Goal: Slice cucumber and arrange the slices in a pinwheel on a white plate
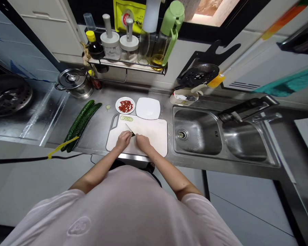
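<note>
Over the white cutting board (157,138), my right hand (143,142) is closed around a small knife (128,127), its pale blade pointing up and left. My left hand (123,140) is closed close beside the blade, fingertips pinched together. A small dark patch shows between the two hands; whether it is a bit of cucumber or part of the knife, I cannot tell. Several thin cucumber slices (126,118) lie overlapped in a row along the board's top left.
Behind the board stand a plate of chopped red pieces (125,106) and a square white plate (148,108). Whole cucumbers (82,121) and one loose slice (108,107) lie left. A steel pot (75,83) stands farther back. The double sink (197,133) is right; a bottle rack (128,64) hangs above.
</note>
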A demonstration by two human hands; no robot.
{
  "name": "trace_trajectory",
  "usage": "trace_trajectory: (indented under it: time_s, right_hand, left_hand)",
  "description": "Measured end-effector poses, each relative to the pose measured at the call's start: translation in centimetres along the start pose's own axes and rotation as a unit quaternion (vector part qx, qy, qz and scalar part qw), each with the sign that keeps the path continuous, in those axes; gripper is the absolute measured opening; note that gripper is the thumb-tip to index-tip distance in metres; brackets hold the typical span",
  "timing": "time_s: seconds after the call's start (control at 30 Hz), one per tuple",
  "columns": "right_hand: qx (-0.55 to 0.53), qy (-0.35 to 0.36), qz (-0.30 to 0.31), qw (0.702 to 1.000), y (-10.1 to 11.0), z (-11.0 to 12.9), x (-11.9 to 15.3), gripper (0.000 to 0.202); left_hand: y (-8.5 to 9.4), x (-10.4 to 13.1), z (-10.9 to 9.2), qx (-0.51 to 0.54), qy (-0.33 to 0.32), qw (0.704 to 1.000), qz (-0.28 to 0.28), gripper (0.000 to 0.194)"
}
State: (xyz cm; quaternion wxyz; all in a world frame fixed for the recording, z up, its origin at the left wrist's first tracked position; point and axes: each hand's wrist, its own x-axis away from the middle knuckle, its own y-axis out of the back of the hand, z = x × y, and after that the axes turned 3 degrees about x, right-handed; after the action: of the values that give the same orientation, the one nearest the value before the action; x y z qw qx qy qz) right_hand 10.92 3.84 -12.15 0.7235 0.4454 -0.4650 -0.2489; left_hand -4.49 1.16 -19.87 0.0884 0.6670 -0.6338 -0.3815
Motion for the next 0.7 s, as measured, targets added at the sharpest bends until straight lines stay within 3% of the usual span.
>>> trace_trajectory:
  time_s: [0.4, 0.7]
  right_hand:
    - [-0.016, -0.001, -0.035, 0.999, 0.7, 0.9, -1.1, 0.023]
    - [-0.001, -0.019, -0.015, 1.000, -0.6, 0.1, 1.3, 0.027]
  left_hand:
    - [0.1, -0.1, -0.1, 0.000, 0.000, 1.000, -0.003, 0.021]
    - [0.1, 0.0, -0.1, 0.001, -0.004, 1.000, -0.007, 0.021]
